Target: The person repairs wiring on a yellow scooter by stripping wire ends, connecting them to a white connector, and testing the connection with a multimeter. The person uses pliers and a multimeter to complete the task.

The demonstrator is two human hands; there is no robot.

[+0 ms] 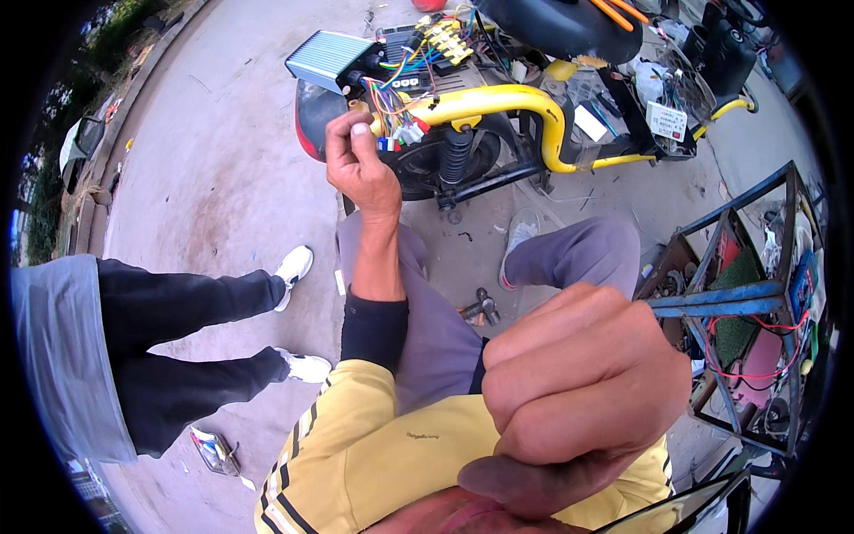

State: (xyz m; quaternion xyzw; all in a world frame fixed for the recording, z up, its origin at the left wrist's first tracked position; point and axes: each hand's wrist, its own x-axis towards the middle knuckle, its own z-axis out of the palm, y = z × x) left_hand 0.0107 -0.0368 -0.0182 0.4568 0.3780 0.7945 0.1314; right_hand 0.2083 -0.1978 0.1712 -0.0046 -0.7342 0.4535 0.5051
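So, nearest the camera, a bare right hand [587, 392] is being held up with its fingers curled together into a loose fist; whether anything's being gripped in there can't be told from this angle. Behind it, a yellow long-sleeved top with black-and-white stripes [427, 436] is being worn, along with grey-purple trousers [569, 254]. Further out, the bare left hand [365, 173] is being held up just beside the wiring, fingers bent and bunched close to the thumb, and it can't be made out whether a wire is being pinched.

Right by those fingertips, a bundle of thin multicoloured wires [391, 100] with white, blue and red plastic plugs is being draped over a thick yellow tubular metal frame [498, 100]. The bundle is being fed out of a silver finned metal box [329, 59], which is being propped above the scooter's tail.

Down on the concrete, between the feet, a dark metal hammer [485, 305] is being left lying. Over on the right, loose odds and ends are being held in a blue-edged metal rack [725, 301]. On the left, dark trousers and white shoes are being worn by another person [187, 307].
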